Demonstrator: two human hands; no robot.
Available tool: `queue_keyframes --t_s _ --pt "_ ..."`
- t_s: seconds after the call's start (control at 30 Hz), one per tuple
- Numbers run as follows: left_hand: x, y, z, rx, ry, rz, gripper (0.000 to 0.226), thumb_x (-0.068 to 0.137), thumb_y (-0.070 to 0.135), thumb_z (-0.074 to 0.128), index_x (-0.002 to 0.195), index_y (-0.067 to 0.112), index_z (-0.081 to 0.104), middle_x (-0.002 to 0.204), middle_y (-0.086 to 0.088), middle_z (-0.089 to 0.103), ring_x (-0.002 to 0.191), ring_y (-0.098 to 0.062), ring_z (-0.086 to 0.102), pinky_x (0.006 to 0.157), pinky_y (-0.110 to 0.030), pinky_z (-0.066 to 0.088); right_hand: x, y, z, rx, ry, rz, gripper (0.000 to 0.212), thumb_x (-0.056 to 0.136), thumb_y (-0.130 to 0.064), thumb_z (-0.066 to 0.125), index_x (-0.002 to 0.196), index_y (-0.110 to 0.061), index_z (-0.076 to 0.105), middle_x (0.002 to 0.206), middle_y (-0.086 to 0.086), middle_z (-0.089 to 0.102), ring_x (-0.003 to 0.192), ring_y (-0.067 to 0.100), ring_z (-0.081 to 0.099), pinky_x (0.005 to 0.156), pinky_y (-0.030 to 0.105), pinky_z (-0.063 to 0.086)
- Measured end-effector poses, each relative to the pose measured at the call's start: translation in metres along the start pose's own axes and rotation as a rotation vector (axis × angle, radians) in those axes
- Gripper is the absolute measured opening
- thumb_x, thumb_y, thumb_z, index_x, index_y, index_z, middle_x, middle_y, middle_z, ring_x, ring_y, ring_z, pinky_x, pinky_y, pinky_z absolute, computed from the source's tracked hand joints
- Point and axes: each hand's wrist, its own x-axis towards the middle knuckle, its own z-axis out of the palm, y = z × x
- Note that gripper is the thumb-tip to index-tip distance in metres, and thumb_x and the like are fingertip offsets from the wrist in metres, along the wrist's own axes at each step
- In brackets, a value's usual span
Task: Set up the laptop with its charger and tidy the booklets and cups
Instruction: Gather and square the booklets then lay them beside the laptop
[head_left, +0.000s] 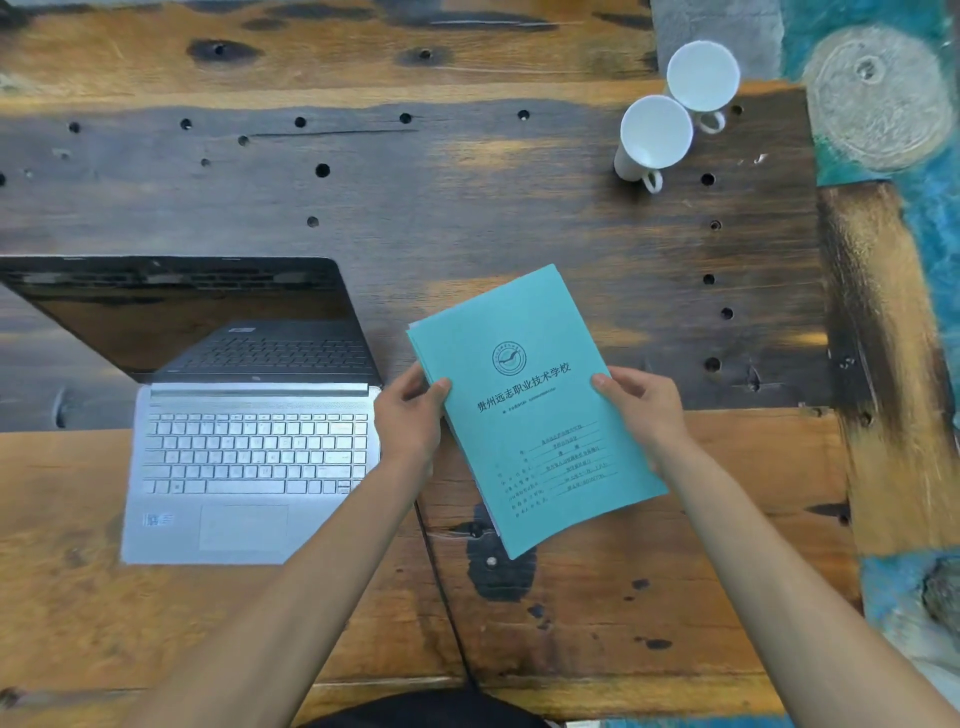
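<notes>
A stack of teal booklets (524, 405) is held tilted above the wooden table, right of centre. My left hand (408, 415) grips its left edge and my right hand (641, 410) grips its right edge, thumbs on the cover. A silver laptop (249, 467) stands open at the left, its screen (197, 306) dark. A thin black cable (441, 587) runs from near the laptop's right side toward the table's near edge, partly hidden by my left arm. Two white cups (657, 132) (702, 75) stand touching at the back right.
The wooden table (467, 208) has dark stains and rows of small holes. Its right edge runs past the cups, with a teal patterned floor (883, 93) beyond it. A dark patch (498, 566) marks the wood under the booklets.
</notes>
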Motion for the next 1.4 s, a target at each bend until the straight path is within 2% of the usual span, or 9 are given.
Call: queue_keyframes --t_s 0.1,0.23,0.37,0.47,0.63,0.93,1.03,1.2,1.4 --pt "-0.001 -0.002 -0.001 0.054 0.011 0.019 0.044 0.090 0.002 0.068 0.090 0.046 0.078 0.093 0.013 0.079 0.085 -0.008 0.076 0.070 -0.020 0.058 0.010 0.009 0.002 -0.049 0.049 -0.010 0.009 0.093 -0.020 0.074 0.100 -0.020 0.080 0.085 -0.006 0.080 0.070 0.009 0.074 0.067 0.029 0.061" --pt "0.009 -0.008 -0.003 0.076 -0.015 -0.004 0.037 0.090 0.004 0.068 0.110 0.034 0.074 0.105 0.009 0.078 0.096 -0.013 0.075 0.078 -0.026 0.059 0.027 0.008 0.001 -0.244 0.084 -0.052 0.013 0.091 -0.025 0.075 0.103 -0.022 0.080 0.093 -0.012 0.078 0.087 0.010 0.074 0.084 0.034 0.058" --pt "0.015 -0.015 -0.002 0.070 -0.018 -0.099 0.044 0.085 0.006 0.076 0.119 0.028 0.058 0.116 -0.001 0.074 0.104 -0.019 0.071 0.086 -0.037 0.059 0.038 -0.004 0.005 -0.310 0.061 -0.048 0.022 0.090 -0.025 0.075 0.110 -0.026 0.065 0.095 -0.015 0.067 0.086 0.002 0.065 0.081 0.031 0.052" --pt "0.023 -0.013 -0.004 0.033 0.025 -0.166 0.052 0.082 0.003 0.079 0.123 0.018 0.050 0.111 -0.004 0.072 0.099 -0.016 0.071 0.084 -0.034 0.056 0.042 -0.007 0.003 -0.295 0.018 -0.014 0.031 0.092 -0.021 0.073 0.117 -0.030 0.059 0.100 -0.010 0.065 0.090 0.005 0.065 0.076 0.029 0.053" --pt "0.028 0.003 -0.010 -0.015 -0.212 -0.207 0.034 0.086 -0.003 0.073 0.118 0.009 0.069 0.107 -0.004 0.078 0.099 -0.022 0.075 0.075 -0.025 0.060 0.042 -0.009 -0.003 -0.259 -0.084 -0.008 0.029 0.095 -0.012 0.068 0.120 -0.027 0.062 0.106 -0.006 0.065 0.093 0.012 0.067 0.068 0.028 0.053" --pt "-0.010 0.032 -0.011 0.019 -0.383 -0.037 0.042 0.088 -0.006 0.069 0.126 0.011 0.062 0.114 -0.003 0.077 0.106 -0.021 0.074 0.085 -0.035 0.062 0.023 -0.014 -0.008 -0.158 -0.125 0.016 0.035 0.092 -0.014 0.074 0.126 -0.015 0.064 0.120 0.002 0.066 0.106 0.017 0.066 0.074 0.025 0.051" --pt "-0.026 0.043 -0.018 0.035 -0.484 0.042 0.049 0.086 -0.007 0.071 0.131 0.010 0.059 0.119 -0.003 0.075 0.112 -0.020 0.071 0.087 -0.033 0.060 0.011 -0.018 -0.021 -0.130 -0.179 0.018 0.051 0.087 -0.018 0.081 0.132 -0.016 0.058 0.125 0.004 0.067 0.109 0.016 0.068 0.076 0.024 0.052" --pt "-0.052 0.057 -0.036 0.048 -0.650 0.136 0.058 0.084 -0.007 0.074 0.135 0.014 0.057 0.130 -0.006 0.070 0.121 -0.024 0.066 0.091 -0.032 0.058 -0.018 -0.037 -0.052 -0.106 -0.289 -0.111 0.099 0.072 -0.025 0.092 0.155 -0.030 0.038 0.145 -0.015 0.054 0.129 0.004 0.053 0.107 0.033 0.042" --pt "-0.080 0.068 -0.054 0.081 -0.741 0.206 0.055 0.083 -0.009 0.074 0.132 0.012 0.058 0.129 -0.008 0.070 0.121 -0.027 0.066 0.092 -0.031 0.057 -0.081 -0.035 -0.072 0.024 -0.231 -0.316 0.037 0.086 -0.011 0.078 0.120 -0.021 0.067 0.116 -0.004 0.076 0.112 0.021 0.071 0.086 0.034 0.062"
